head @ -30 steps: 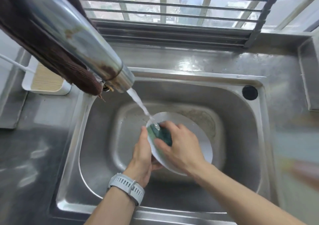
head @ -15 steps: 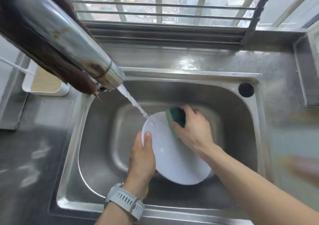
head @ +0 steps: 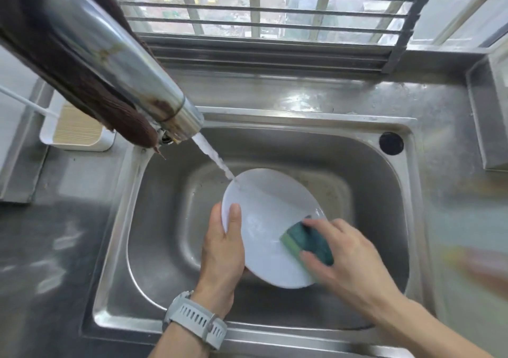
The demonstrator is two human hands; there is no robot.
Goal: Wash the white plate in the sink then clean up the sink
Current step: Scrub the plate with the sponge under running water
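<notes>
Below a barred window, the steel sink point(head: 384, 192) holds the tilted white plate point(head: 264, 214). The left hand point(head: 222, 250) grips its left rim; the right hand point(head: 346, 256) pinches a green sponge point(head: 305, 240) against the plate's near-right edge. Best to scrub in overlapping circles beneath the stream.

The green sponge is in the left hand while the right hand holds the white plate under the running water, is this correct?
Not quite: the hands are swapped. In the head view the right hand grips the green sponge, and the left hand holds the white plate under the running water.
</notes>
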